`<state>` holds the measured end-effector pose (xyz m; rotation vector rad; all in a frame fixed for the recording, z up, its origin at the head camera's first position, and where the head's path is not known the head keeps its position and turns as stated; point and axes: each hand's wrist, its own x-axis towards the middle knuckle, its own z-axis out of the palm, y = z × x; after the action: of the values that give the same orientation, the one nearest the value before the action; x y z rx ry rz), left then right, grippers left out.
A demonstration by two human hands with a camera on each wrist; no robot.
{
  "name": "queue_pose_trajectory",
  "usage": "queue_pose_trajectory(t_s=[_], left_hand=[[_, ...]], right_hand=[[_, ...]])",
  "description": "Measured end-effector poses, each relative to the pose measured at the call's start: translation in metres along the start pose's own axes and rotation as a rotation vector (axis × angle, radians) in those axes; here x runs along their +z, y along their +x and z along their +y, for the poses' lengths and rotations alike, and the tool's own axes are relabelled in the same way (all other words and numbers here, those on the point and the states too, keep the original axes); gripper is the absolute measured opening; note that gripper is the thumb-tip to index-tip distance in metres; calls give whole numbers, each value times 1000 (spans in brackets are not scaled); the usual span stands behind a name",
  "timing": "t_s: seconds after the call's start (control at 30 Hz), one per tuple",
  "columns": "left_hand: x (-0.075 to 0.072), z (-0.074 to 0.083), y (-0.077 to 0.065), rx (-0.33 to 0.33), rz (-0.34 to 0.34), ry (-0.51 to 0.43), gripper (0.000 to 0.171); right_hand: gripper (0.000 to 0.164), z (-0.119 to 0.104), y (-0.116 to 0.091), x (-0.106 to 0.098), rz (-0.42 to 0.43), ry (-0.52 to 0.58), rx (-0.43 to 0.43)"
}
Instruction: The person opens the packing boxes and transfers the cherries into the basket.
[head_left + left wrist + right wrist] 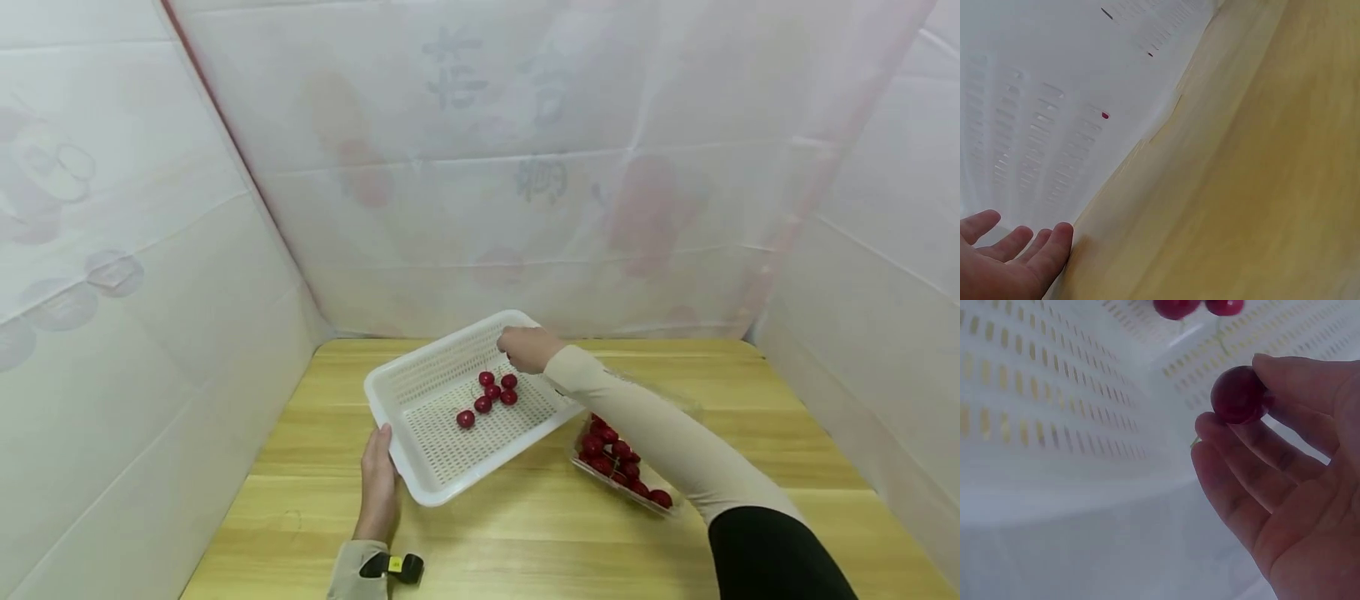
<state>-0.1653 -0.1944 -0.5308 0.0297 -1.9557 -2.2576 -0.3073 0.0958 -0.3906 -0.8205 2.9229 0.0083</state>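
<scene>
A white plastic basket (pixel 468 487) with slotted walls and floor sits at an angle, several red cherries (pixel 483 404) with thin stems lying in it. My left hand (pixel 380 479) is at its near left corner; in the left wrist view the loosely extended fingers (pixel 1054 250) lie against the basket's outer side. Above the far right part of the basket, my right hand (pixel 531 348) pinches a dark red cherry (pixel 1238 395) between thumb and fingers. Two more cherries in the basket show at the top of the right wrist view.
Right of the basket, a clear plastic box (pixel 592 473) full of cherries stands partly beneath my right forearm. All this is on a wooden table (pixel 510 550), with pale printed sheets (pixel 480 208) hanging behind and on both sides.
</scene>
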Motion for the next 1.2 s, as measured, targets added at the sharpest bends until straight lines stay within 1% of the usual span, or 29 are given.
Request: queue_pose_trajectory(t_s=[0.13, 0.23, 0.4, 0.47, 0.53, 0.6, 0.7, 0.77, 0.87, 0.97, 1.1, 1.2], left_hand=[[-1, -1, -1, 6, -1, 16, 66], [-1, -2, -3, -1, 3, 22, 65], [0, -2, -3, -30, 7, 49, 64], [0, -2, -2, -38, 6, 51, 64], [1, -2, -1, -35, 4, 40, 64], [2, -3, -1, -26, 2, 38, 64], [3, -5, 1, -18, -1, 35, 64], [3, -6, 1, -27, -5, 37, 64], [1, -6, 1, -36, -9, 40, 64], [-1, -4, 1, -35, -9, 45, 63], [-3, -1, 2, -30, -7, 54, 63], [-3, 0, 4, -28, -2, 66, 63]], right_hand=[[23, -4, 11, 13, -22, 5, 13], [24, -8, 14, 18, -58, 34, 67], [21, -9, 18, 31, -111, -12, 125], [20, -7, 21, 38, -119, -23, 130], [21, -6, 24, 45, -110, -11, 136], [25, -5, 25, 50, -110, 18, 147], [29, -5, 24, 53, -116, 29, 145], [30, -5, 23, 53, -127, 32, 146], [28, -6, 21, 48, -133, 41, 142], [27, -10, 17, 37, -113, 60, 125], [32, -16, 6, 10, -71, 88, 63], [36, -18, -10, -12, -27, 109, 1]])
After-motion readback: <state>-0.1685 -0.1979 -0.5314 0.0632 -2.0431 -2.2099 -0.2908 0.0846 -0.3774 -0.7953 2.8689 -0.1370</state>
